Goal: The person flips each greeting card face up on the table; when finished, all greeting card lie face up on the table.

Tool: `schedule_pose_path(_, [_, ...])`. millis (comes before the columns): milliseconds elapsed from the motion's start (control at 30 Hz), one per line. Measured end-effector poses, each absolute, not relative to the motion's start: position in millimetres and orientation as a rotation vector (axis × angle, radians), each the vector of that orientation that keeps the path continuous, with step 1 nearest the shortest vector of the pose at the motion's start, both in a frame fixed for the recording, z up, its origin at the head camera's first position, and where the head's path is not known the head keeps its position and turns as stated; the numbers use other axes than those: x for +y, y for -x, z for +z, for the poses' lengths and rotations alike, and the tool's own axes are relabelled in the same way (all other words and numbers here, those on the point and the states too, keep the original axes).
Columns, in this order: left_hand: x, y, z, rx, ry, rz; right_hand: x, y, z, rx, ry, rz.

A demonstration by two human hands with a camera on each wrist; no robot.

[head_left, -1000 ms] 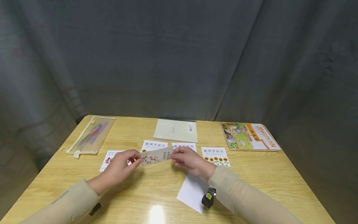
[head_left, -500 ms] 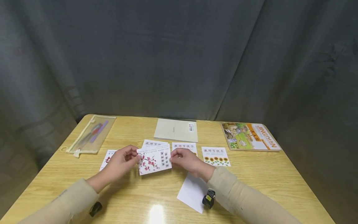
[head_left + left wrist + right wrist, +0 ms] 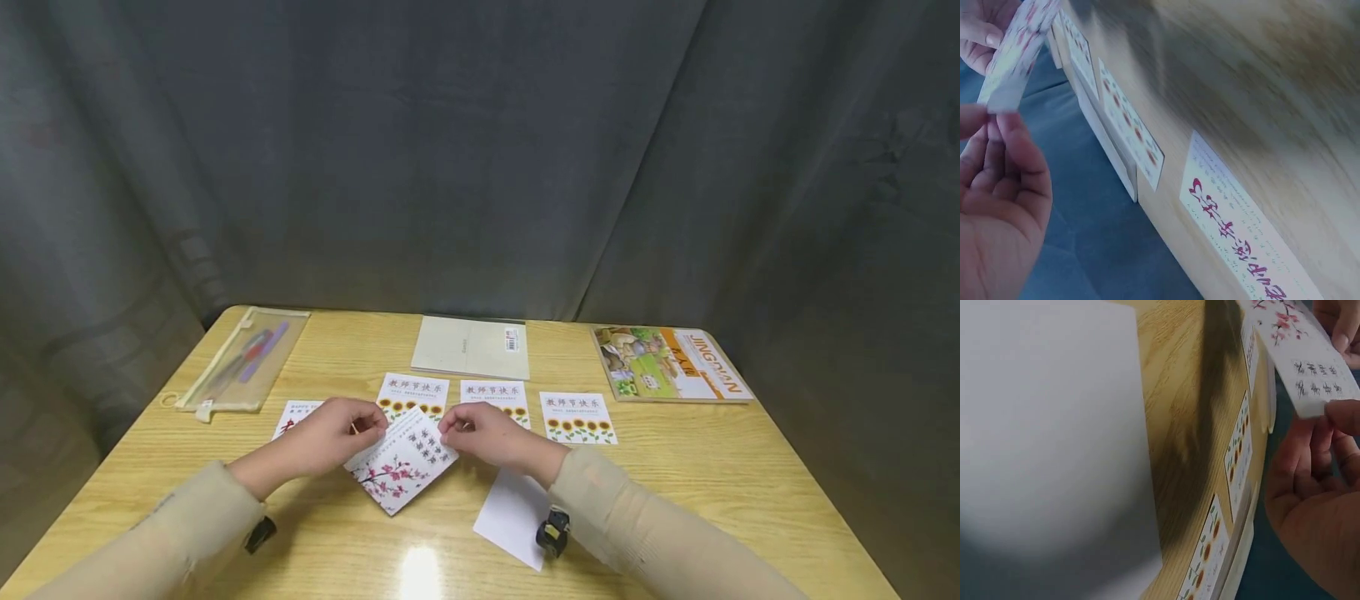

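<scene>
Between both hands, above the table, a white card point(image 3: 401, 467) printed with pink blossoms and Chinese characters is held at a slant. My left hand point(image 3: 330, 437) pinches its upper left edge between thumb and fingers. On the other side, my right hand point(image 3: 495, 435) pinches a corner near the characters, as the right wrist view shows up close. Under the right forearm lies a blank white sheet point(image 3: 513, 517). Partly behind the left hand is a card with red characters point(image 3: 1235, 231). Several sunflower cards point(image 3: 577, 418) lie in a row beyond the hands.
A clear zip pouch point(image 3: 243, 358) with pens inside lies at the back left. At the back centre is a pale grey notebook point(image 3: 465, 346). An illustrated book point(image 3: 667, 364) sits at the back right, and a dark curtain point(image 3: 450, 167) hangs behind the table.
The blossom card has tipped up from nearly edge-on to show its printed face, then turned so its blossom end points down towards the person. Both hands keep hold of it.
</scene>
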State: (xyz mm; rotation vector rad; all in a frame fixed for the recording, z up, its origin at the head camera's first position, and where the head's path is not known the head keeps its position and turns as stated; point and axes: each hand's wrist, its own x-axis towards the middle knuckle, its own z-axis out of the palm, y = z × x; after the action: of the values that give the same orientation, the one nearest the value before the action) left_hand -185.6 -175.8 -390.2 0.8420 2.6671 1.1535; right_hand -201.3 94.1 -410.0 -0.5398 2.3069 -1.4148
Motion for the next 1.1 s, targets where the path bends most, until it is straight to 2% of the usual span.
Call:
schedule_pose_path(100, [-175.8, 185.2, -388.6, 2.687, -0.774, 1.183, 91.9, 201.6, -411.2, 2.302, 0.428, -1.564])
schedule_pose_path(267, [-174.7, 186.0, -389.3, 2.585, -0.373, 1.561, 89.3, 198.7, -418.4, 2.056, 0.21, -1.928])
schedule_pose_path(367, [-171.3, 187.0, -390.2, 2.433, -0.172, 1.821, 87.4, 192.1, -424.4, 1.841, 0.188, -2.04])
schedule_pose_path(467, [-166.0, 187.3, -391.7, 2.313, -0.098, 1.978, 81.6, 183.9, -427.0, 1.677, 0.169, -2.109])
schedule_pose_path(667, [-155.7, 183.9, -397.9, 2.238, -0.087, 2.077, 69.1, 178.8, -423.7, 1.634, 0.065, -2.266])
schedule_pose_path(800, [-159.8, 183.1, -401.8, 2.288, -0.141, 2.043, 71.7, 183.4, -423.4, 1.746, 0.088, -2.27])
schedule_pose_path(1100, [-173.3, 179.1, -406.5, 2.776, -0.391, 1.564, 90.7, 185.3, -426.9, 2.069, 0.263, -1.848])
